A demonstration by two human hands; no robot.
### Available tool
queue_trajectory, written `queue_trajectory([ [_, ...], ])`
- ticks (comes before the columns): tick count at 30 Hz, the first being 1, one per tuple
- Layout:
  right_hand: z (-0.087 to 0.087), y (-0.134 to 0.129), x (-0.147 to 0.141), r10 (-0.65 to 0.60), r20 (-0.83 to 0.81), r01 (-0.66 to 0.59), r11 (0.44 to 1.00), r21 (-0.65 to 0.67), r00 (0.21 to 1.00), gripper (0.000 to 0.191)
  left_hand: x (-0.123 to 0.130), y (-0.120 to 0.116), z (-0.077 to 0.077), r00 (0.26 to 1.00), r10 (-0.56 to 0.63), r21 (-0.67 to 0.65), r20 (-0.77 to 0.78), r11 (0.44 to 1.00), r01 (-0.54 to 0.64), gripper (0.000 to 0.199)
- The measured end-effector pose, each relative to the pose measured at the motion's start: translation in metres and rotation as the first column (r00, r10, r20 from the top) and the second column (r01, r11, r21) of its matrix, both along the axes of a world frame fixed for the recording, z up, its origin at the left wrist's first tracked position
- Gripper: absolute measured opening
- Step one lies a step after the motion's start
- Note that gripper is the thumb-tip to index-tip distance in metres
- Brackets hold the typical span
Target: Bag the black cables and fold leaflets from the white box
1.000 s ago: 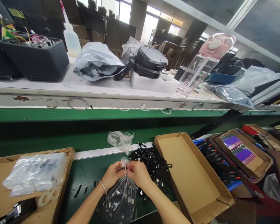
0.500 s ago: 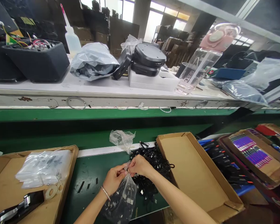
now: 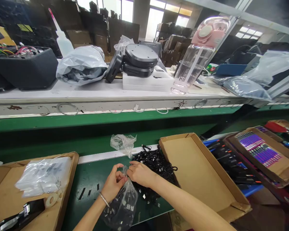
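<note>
"Fingers of the left hand (image 3: 112,187) pinch the gathered neck of a clear plastic bag (image 3: 127,203). What about the right hand (image 3: 142,174)?"

"Its fingers are bunched at that neck, tips hidden; I can't tell whether they grip."

"What's in the bag?"

"Dark contents with pale bits, blurred by the film, uncountable. It's over the dark green counter (image 3: 90,178), left of one tangled heap of black cables (image 3: 156,163)."

"Containers?"

"Two shallow brown cardboard trays nearby. The left tray (image 3: 4,184), cut off, holds one stack of translucent plastic bags (image 3: 45,175), two pale rolls (image 3: 47,201), one partly hidden, and one black tool (image 3: 35,207), also cut off. The right tray (image 3: 199,175) stands beside the heap."
</note>
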State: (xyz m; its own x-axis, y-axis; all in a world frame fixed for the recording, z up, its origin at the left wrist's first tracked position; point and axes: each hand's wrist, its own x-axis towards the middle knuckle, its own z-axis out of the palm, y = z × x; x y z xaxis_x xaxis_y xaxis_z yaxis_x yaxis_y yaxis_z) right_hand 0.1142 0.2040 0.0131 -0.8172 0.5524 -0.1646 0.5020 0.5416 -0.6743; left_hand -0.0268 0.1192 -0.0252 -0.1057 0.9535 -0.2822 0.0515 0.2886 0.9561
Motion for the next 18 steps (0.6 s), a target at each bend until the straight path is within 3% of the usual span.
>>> queue_trajectory([
  [11, -0.008, -0.005, 0.004, -0.302, -0.05, 0.282, 0.93, -0.236, 0.952, 0.011, 0.008, -0.005, 0.008, 0.986, 0.004, 0.006, -0.169, 1.0, -0.003, 0.063],
  [18, -0.016, -0.01, 0.008, -0.359, -0.004, 0.318, 0.83, -0.459, 0.933, 0.009, 0.003, -0.009, 0.012, 0.984, -0.094, -0.025, -0.153, 0.995, 0.091, 0.031],
])
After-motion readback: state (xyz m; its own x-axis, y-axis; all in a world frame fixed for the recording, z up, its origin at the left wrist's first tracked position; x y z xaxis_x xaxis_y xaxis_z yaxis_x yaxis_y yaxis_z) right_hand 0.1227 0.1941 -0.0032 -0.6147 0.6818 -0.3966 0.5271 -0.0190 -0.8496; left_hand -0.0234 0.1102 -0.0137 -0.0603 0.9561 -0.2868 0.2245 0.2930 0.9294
